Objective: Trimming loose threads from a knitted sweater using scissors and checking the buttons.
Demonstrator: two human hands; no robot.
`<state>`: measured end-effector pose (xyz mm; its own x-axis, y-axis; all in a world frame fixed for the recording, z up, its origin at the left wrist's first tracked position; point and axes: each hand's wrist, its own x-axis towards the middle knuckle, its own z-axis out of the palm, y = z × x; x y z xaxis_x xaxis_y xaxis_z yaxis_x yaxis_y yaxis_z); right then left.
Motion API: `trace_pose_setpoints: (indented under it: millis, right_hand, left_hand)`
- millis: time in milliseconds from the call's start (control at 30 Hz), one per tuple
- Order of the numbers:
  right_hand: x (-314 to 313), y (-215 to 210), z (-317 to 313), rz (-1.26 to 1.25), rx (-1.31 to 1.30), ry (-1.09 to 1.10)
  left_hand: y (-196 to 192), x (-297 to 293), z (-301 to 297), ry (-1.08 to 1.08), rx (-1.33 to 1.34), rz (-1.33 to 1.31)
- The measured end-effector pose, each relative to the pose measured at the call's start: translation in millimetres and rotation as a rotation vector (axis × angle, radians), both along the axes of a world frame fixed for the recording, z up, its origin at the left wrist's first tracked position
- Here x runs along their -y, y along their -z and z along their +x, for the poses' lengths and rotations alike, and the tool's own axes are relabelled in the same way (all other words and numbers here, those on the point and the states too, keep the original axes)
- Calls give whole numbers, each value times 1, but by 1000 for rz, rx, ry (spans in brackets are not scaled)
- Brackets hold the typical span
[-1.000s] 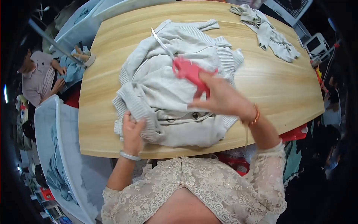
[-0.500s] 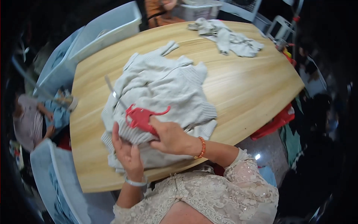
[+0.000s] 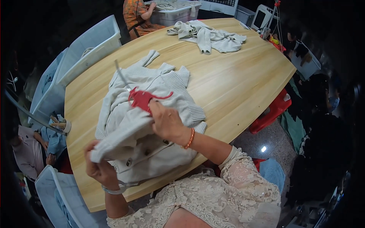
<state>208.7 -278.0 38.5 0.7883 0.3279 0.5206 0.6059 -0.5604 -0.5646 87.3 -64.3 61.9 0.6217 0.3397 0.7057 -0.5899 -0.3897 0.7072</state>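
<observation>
Both hands grip a pale grey knitted cardigan (image 3: 152,125) lying on the near left part of the wooden tabletop (image 3: 235,83).

The left hand (image 3: 99,167) is closed around a bunched fold at the garment's near left edge, lifting it off the wood; the right hand (image 3: 167,122) presses down on the middle, its fingers pinching a red piece (image 3: 142,99) against the knit. White plastic bins (image 3: 85,51) stand just beside the tabletop's left edge, and another bin (image 3: 175,13) sits past the far end, where a second person (image 3: 138,15) reaches into it. A second pale garment (image 3: 209,36) lies crumpled on the far side, well apart. A red stool (image 3: 273,112) stands below the right edge. A thin grey rod (image 3: 121,74) rests on the cardigan's far shoulder.
</observation>
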Motion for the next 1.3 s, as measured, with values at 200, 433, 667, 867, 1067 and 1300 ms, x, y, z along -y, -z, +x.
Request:
trace_pose_setpoints:
  millis: [200, 433, 667, 867, 1067, 1300]
  right_hand:
    - [41, 1, 57, -131, -22, 278]
    - [133, -56, 63, -203, 109, 424]
    - [216, -138, 11, 24, -370, -212]
    - [159, -23, 80, -538, -292, -44]
    - [167, 42, 98, -831, -310, 452]
    - [213, 26, 67, -434, -168, 372]
  left_hand:
    - [-35, -56, -12, -244, 95, -16]
    - [-48, -99, -85, -527, 28, 4]
    - [-7, -123, -157, 23, -378, -130]
    - [76, -134, -100, -227, -1029, 69]
    - [84, -105, -70, -576, -857, 815]
    - [37, 87, 36, 261, -430, 723]
